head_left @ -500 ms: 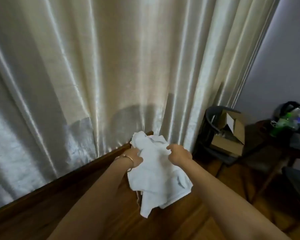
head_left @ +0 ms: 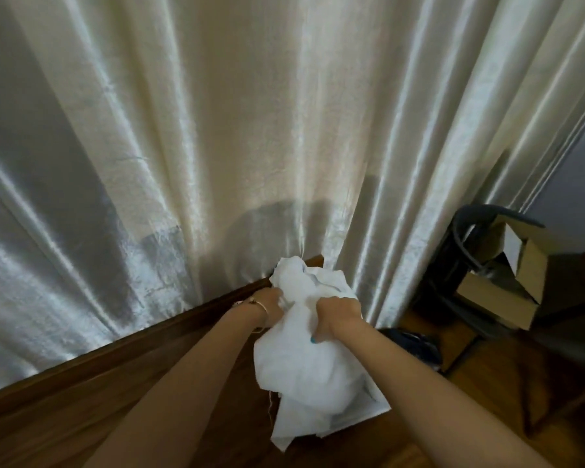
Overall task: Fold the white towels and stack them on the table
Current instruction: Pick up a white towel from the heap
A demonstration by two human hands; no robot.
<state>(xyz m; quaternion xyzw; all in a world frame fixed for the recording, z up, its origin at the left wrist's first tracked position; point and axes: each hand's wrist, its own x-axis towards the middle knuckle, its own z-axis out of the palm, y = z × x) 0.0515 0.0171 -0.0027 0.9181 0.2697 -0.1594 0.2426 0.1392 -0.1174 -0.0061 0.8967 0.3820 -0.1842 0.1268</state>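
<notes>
A crumpled white towel (head_left: 304, 366) hangs bunched above the dark wooden table (head_left: 81, 393), near its far right corner. My left hand (head_left: 271, 304) grips the towel's upper left part; a thin bracelet sits on that wrist. My right hand (head_left: 338, 314) grips the cloth just to the right, fingers curled into the fabric. The towel's lower part droops down toward the table between my forearms. Its top rises in a loose lump against the curtain.
A shiny cream curtain (head_left: 250, 130) hangs right behind the table's far edge. To the right stand a dark chair (head_left: 466, 265) with an open cardboard box (head_left: 507, 285) on it, and wooden floor (head_left: 520, 383) below.
The view has tilted and shifted, so the hands and towel sit lower and more to the right. Both hands keep their hold; the towel looks more bunched.
</notes>
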